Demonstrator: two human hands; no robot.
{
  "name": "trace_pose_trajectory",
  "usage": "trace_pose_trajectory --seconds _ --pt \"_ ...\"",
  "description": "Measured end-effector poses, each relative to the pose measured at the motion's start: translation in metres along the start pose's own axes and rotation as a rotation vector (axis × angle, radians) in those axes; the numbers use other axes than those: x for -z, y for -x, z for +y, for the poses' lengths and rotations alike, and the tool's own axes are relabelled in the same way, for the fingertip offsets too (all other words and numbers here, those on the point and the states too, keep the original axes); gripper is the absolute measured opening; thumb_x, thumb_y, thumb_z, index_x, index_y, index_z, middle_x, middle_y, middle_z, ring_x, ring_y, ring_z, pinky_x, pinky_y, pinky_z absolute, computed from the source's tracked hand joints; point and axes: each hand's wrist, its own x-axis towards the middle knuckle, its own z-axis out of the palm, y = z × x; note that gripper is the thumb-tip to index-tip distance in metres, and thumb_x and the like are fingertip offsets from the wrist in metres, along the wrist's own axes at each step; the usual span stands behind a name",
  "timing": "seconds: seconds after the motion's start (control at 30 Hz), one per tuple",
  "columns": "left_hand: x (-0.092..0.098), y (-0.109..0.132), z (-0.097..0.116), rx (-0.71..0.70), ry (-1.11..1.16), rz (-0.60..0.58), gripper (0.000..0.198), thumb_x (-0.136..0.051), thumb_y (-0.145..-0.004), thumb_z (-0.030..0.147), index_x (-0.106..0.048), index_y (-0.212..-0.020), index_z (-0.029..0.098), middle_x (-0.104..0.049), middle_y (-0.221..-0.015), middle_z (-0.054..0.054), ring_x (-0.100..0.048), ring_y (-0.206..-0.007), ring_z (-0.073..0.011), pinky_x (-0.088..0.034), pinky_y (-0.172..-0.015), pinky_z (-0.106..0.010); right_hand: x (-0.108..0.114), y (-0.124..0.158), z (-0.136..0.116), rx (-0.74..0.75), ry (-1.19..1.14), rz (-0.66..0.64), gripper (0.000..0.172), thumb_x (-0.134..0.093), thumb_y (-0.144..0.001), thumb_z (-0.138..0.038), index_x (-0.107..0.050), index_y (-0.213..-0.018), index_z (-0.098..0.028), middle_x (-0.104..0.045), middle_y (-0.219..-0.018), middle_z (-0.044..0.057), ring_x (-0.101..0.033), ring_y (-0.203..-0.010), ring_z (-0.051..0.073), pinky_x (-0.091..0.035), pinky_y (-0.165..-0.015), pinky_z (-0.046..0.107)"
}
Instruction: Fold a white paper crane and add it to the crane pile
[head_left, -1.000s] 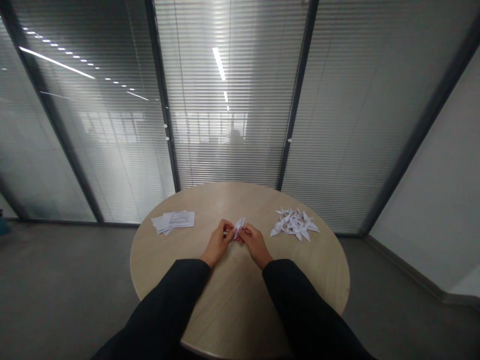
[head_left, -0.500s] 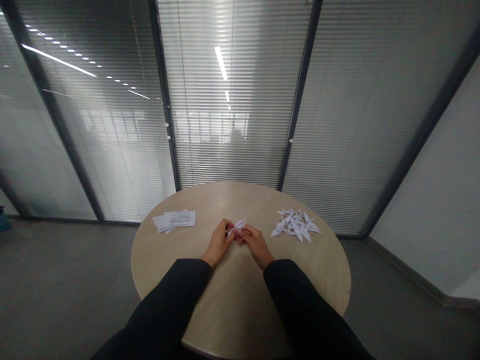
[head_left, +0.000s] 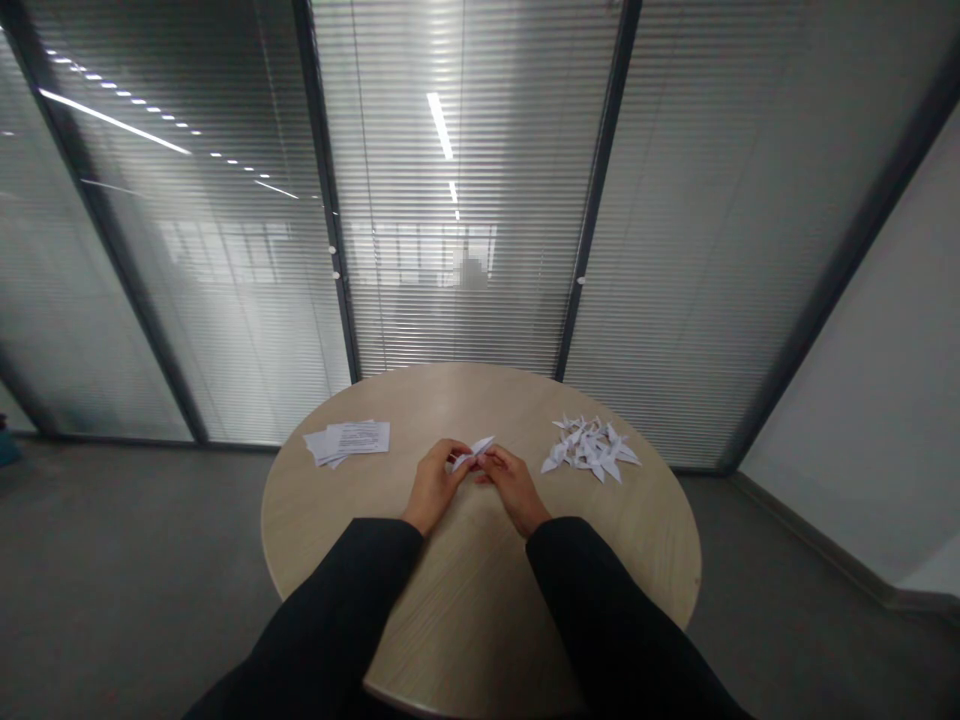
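Note:
Between my hands, above the middle of the round table (head_left: 465, 400), is a small white origami paper crane (head_left: 481, 446) with pointed ends spread out. My left hand (head_left: 435, 482) pinches its left side, thumb and fingers closed on it. From the other side my right hand (head_left: 513, 484) grips it too, thumb and forefinger meeting at the paper. My fingertips cover part of the fold. To the right lies a heap of folded white paper cranes (head_left: 592, 448). Several flat slips of printed paper (head_left: 358, 437) are stacked loosely on the left.
Behind the table stands a glass partition with blinds (head_left: 457, 320) and dark frame posts. A white wall (head_left: 877, 440) rises at the right. Grey floor (head_left: 135, 560) surrounds the table, and a blue object (head_left: 7, 446) sits at the far left edge.
The paper crane has tilted slightly and its pointed parts look more spread. My fingers have shifted a little around it. The heap and the slips look the same.

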Motion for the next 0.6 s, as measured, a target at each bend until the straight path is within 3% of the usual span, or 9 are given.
trace_pose_trajectory --seconds 0.6 --pt "0.0020 0.0007 0.0029 -0.044 -0.067 0.045 0.013 -0.060 -0.078 0.029 -0.062 -0.083 0.018 -0.064 -0.082 -0.004 -0.058 -0.074 -0.0148 -0.046 -0.072 -0.028 -0.0019 0.0020 -0.0037 0.014 -0.055 -0.015 0.026 -0.057 -0.080 -0.044 -0.060 -0.089 -0.020 -0.065 -0.089 0.004 -0.061 -0.087 0.019 -0.053 -0.071 0.031"
